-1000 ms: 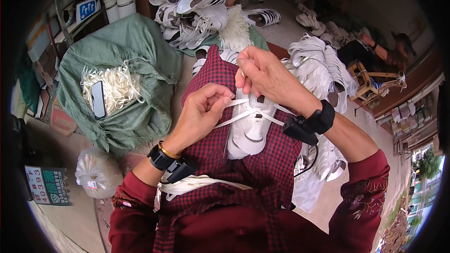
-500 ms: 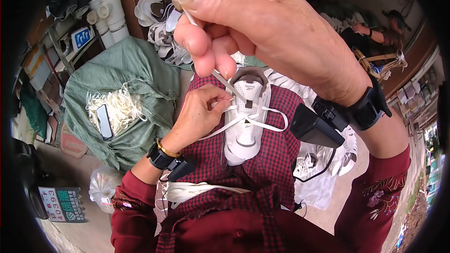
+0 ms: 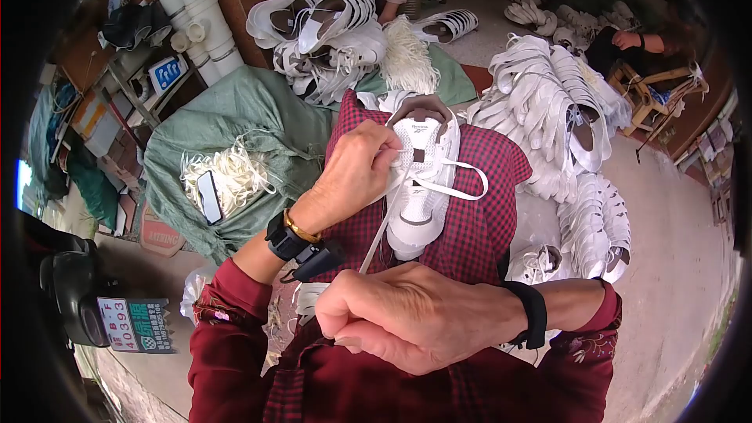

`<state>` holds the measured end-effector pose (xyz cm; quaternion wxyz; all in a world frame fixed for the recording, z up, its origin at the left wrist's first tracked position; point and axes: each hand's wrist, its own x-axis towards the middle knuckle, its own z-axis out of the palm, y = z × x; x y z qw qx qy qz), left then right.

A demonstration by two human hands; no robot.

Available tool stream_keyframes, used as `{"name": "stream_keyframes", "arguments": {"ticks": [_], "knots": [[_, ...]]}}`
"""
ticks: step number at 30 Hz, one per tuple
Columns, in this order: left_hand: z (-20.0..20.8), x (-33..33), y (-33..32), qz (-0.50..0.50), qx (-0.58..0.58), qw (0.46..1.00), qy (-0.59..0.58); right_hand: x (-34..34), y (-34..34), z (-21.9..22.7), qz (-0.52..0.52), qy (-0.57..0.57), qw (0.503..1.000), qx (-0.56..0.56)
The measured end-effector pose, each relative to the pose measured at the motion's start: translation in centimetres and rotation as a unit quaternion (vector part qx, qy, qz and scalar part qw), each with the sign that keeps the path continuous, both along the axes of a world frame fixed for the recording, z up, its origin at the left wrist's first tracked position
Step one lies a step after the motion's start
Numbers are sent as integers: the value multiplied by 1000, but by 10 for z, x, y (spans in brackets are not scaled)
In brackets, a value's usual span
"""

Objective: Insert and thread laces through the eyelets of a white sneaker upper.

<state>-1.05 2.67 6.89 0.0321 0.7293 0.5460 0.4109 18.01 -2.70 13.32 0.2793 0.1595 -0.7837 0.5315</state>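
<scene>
A white sneaker with a brown lining rests on my lap over a red-and-black checked apron, its toe toward me. My left hand is closed at the sneaker's left eyelet edge, fingertips pinched together there; whether they also pinch lace is hidden. Close to my body, my right hand is a fist around the end of a white shoelace. That strand runs taut from the eyelets to the fist. Another part of the lace makes a loose loop on the sneaker's right side.
A green sack on the left bears a heap of white laces and a phone. Stacked white shoes lie to the right, with more shoes behind. Other people sit at the back.
My right hand has come down from high in front to near my waist, drawing the lace toward me. My left hand stays at the sneaker's left edge. The view has shifted.
</scene>
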Motion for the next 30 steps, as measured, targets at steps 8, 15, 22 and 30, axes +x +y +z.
{"name": "stream_keyframes", "arguments": {"ticks": [8,15,22,30], "knots": [[-5,12,-12,74,-54,993,-73,-21,6,-4,-13,65,998,-6],[-17,16,-1,35,27,999,-20,-24,-4,-18,-20,98,995,-6],[-14,17,-1,30,24,998,-40,-27,-6,-17,-16,116,993,-13],[-30,43,-54,34,34,997,-56,-45,9,2,-103,175,979,35]]}}
